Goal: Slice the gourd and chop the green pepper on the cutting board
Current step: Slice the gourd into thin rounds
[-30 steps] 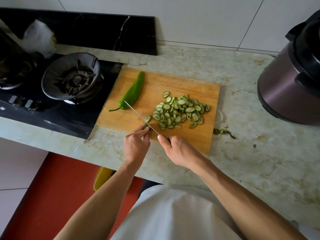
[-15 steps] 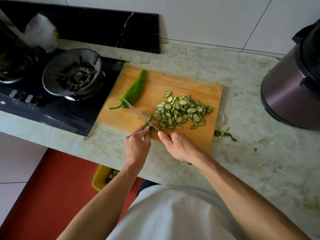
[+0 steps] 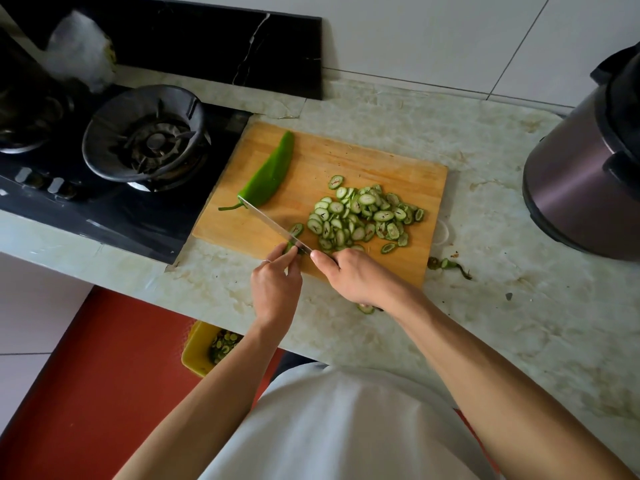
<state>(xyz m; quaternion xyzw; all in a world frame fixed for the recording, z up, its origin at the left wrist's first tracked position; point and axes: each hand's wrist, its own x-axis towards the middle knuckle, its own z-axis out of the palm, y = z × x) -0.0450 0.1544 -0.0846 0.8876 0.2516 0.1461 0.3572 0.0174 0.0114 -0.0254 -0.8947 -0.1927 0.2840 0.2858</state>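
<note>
The gourd slicing looks all but finished: the left hand (image 3: 275, 289) pinches the last little green stub of gourd (image 3: 290, 247) between fingertips and thumb at the near edge of the cutting board (image 3: 391, 168), while the right hand (image 3: 353, 277) is wrapped round the handle of the knife (image 3: 268, 221), its blade laid slantwise across the board with the tip just by the stalk end of the green pepper (image 3: 268, 178). I'd say there are one or two cuts left in that stub, and with so little to hold, the fingertips sit right against the blade, so the next stroke wants them tucked back or the end simply discarded. After that the pepper, which lies whole and untouched toward the far left of the board, has to be drawn to the middle. Counting up: one board, one knife, one pepper, one heap of gourd slices (image 3: 363, 216) on the right half of the board, too many and too overlapped to count exactly, several dozen at a guess. One slice (image 3: 296, 229) lies apart beside the blade, one stray slice (image 3: 366, 309) sits on the bench (image 3: 519, 306) near the right wrist, and one trimmed stem scrap (image 3: 448, 264) lies on the bench just off the board's right corner.
</note>
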